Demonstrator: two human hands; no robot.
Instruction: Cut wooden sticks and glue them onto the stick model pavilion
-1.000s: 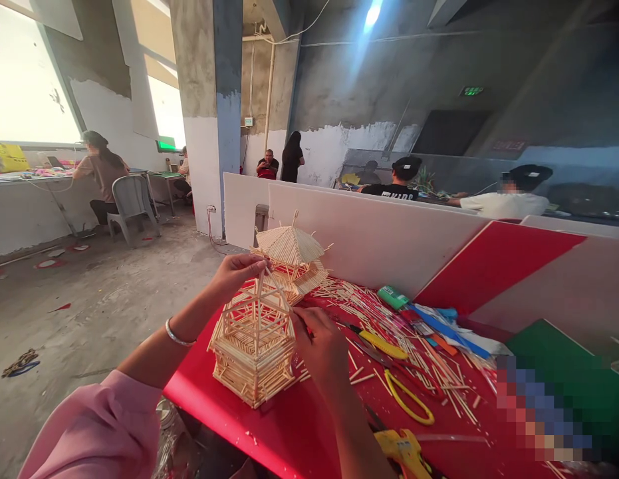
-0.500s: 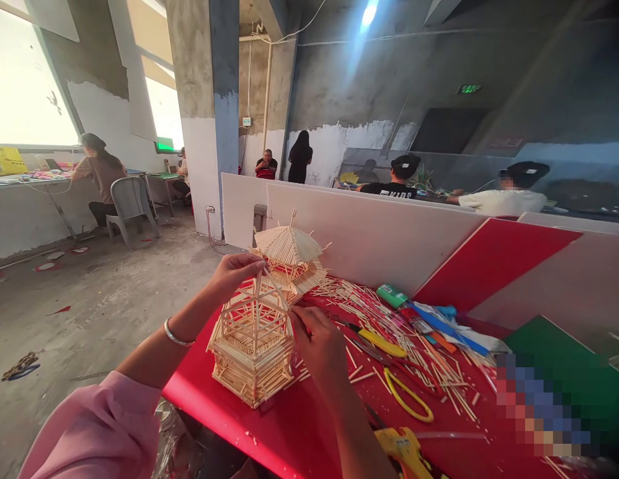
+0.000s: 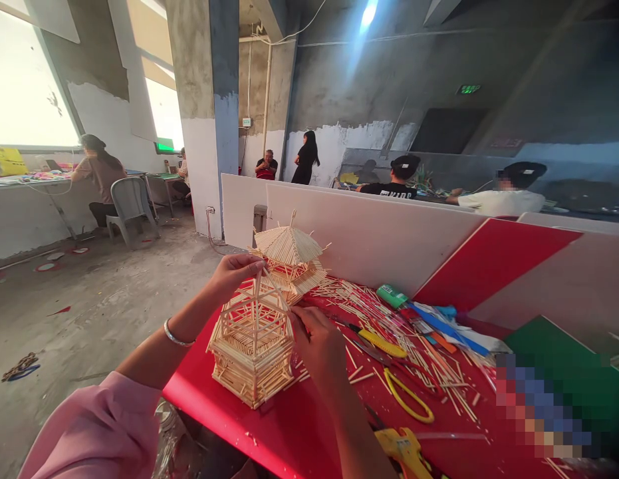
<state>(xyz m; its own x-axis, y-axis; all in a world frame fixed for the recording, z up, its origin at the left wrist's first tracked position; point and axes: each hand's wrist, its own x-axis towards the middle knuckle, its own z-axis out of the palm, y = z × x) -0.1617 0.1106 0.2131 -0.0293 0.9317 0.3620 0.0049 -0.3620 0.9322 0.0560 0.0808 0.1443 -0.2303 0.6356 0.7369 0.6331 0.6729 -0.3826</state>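
Note:
A six-sided pavilion model (image 3: 253,359) built of thin wooden sticks stands on the red table (image 3: 224,426), its roof frame bare. My left hand (image 3: 238,269) is closed in a pinch at the peak, where the slanting roof sticks meet. On the model's right side, my right hand (image 3: 316,336) pinches the lower end of a slanting wooden stick (image 3: 275,287) near the roof's corner. Its fingertips are partly hidden from view. Just behind stands a second pavilion model (image 3: 289,249) with a stick-covered roof.
Loose sticks (image 3: 354,299) are scattered over the table's right half. Yellow-handled pliers (image 3: 381,340), yellow-handled scissors (image 3: 409,396) and a yellow glue gun (image 3: 401,449) lie right of my right hand. A white partition (image 3: 369,226) borders the far edge. People sit beyond it.
Both my hands and the models hold their places. In the background, a standing person in black has turned and shifted slightly.

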